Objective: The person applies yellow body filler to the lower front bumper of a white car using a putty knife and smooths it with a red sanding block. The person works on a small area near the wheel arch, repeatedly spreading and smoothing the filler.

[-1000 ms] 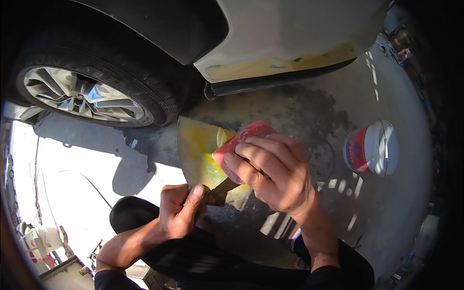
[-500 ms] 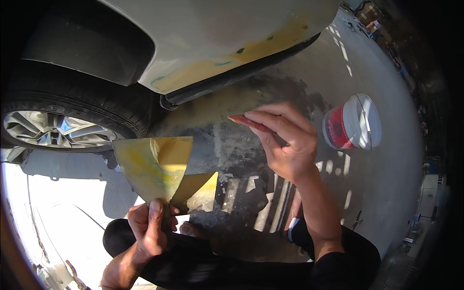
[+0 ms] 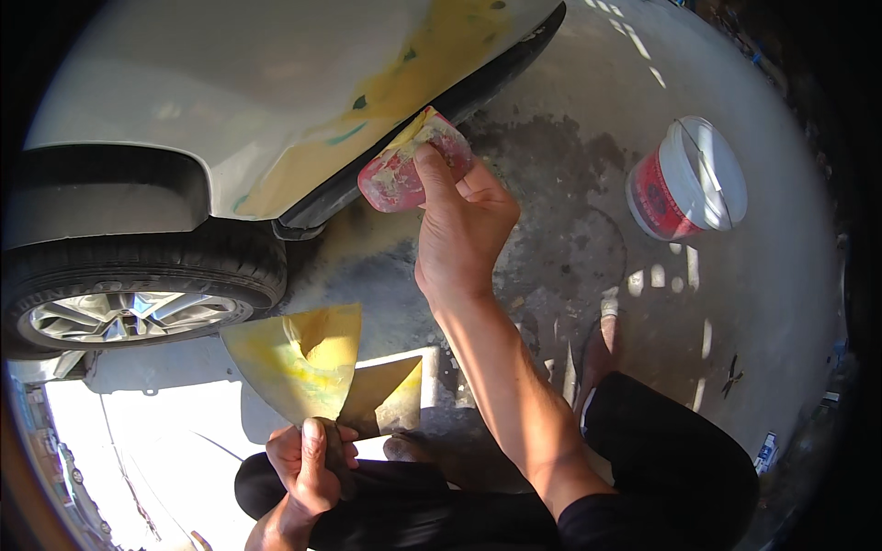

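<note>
My left hand (image 3: 310, 466) is closed around the handle of a wide putty knife (image 3: 262, 363), its blade tilted upward. Yellow filler smears the blade, and a thicker dab of yellow putty (image 3: 333, 332) sits near its upper edge. My right hand (image 3: 469, 230) pinches a red putty spreader (image 3: 393, 186) between thumb and fingers. Pale dried residue covers the spreader's face, and yellow putty lies along its upper edge. The spreader is close to the car's lower body panel (image 3: 248, 101), in front of the black sill trim (image 3: 344, 190); whether it touches cannot be told. Yellow filler with green spots coats the panel's lower edge.
The car's wheel (image 3: 138, 312) stands at the left under a black arch trim (image 3: 110, 188). A white and red bucket (image 3: 657, 197) with a wire handle is on the stained concrete floor at the right. My bent knees (image 3: 680, 441) take up the lower area.
My right hand has moved left and up toward the panel, turning the spreader's broad face into view. The putty knife stays held in my left hand. The whole view has shifted.
</note>
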Demonstrator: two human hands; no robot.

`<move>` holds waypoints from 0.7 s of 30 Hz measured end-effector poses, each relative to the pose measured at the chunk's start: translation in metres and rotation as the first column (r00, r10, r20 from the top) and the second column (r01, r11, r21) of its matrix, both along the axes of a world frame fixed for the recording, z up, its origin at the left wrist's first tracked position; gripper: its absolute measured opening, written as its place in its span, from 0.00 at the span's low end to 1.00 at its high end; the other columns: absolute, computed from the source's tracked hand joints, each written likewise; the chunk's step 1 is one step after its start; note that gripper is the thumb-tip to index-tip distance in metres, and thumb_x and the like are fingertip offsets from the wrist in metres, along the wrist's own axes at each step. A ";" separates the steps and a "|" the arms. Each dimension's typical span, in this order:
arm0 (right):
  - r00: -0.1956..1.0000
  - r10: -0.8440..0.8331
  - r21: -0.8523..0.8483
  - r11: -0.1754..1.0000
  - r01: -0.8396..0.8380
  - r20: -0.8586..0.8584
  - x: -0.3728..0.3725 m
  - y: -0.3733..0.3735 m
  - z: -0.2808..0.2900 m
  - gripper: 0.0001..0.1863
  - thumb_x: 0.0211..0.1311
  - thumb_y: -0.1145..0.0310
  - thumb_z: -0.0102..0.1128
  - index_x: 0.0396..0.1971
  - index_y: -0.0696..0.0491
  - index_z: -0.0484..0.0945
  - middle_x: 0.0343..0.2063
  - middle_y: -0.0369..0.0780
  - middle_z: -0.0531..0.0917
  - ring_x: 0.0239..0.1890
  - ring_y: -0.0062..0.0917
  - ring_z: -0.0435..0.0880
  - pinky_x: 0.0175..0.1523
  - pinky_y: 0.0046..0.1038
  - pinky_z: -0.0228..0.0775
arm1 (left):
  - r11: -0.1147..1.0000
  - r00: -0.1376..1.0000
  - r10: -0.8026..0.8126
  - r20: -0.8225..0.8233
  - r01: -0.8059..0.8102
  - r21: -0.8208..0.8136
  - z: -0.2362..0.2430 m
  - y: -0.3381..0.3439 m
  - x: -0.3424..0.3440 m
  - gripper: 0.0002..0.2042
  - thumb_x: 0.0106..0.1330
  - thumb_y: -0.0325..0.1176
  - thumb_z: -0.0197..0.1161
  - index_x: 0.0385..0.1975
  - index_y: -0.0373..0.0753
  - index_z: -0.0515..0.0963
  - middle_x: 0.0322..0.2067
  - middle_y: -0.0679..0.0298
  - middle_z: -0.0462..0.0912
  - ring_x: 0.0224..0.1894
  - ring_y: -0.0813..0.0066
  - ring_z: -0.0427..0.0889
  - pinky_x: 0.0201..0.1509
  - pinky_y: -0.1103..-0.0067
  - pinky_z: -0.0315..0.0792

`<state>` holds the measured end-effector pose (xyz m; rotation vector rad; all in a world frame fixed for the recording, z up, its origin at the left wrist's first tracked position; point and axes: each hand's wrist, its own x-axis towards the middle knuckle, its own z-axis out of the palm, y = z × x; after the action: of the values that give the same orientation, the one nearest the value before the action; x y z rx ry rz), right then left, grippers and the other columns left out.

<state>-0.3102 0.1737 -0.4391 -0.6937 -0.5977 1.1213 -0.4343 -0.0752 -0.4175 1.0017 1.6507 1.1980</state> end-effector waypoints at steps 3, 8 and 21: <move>0.999 -0.049 -0.023 0.999 0.049 0.000 -0.007 0.003 0.000 0.08 0.65 0.75 0.64 0.38 0.65 0.85 0.35 0.37 0.88 0.39 0.14 0.83 0.47 0.21 0.76 | 1.000 1.000 -0.007 -0.005 0.007 -0.011 0.002 -0.002 -0.001 0.29 0.78 0.50 0.51 0.25 0.26 0.80 0.13 0.59 0.77 0.11 0.74 0.75 0.17 0.81 0.70; 0.998 -0.061 -0.041 0.997 0.062 0.020 -0.011 0.006 -0.004 0.07 0.65 0.76 0.64 0.35 0.65 0.84 0.33 0.37 0.87 0.37 0.14 0.82 0.45 0.21 0.75 | 1.000 1.000 0.001 0.002 -0.001 -0.007 0.000 -0.002 -0.003 0.30 0.78 0.51 0.51 0.25 0.26 0.80 0.12 0.59 0.77 0.12 0.74 0.75 0.17 0.81 0.70; 0.998 -0.040 -0.004 0.999 0.040 0.050 -0.020 -0.008 0.025 0.07 0.64 0.77 0.68 0.38 0.64 0.86 0.34 0.37 0.88 0.36 0.13 0.82 0.46 0.20 0.74 | 0.999 0.999 -0.008 0.048 0.005 0.051 0.003 -0.005 -0.002 0.28 0.80 0.41 0.50 0.23 0.22 0.79 0.11 0.63 0.73 0.13 0.76 0.74 0.19 0.80 0.69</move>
<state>-0.3302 0.1660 -0.4145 -0.7370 -0.6213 1.0710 -0.4366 -0.0801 -0.4141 1.0007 1.5851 1.2555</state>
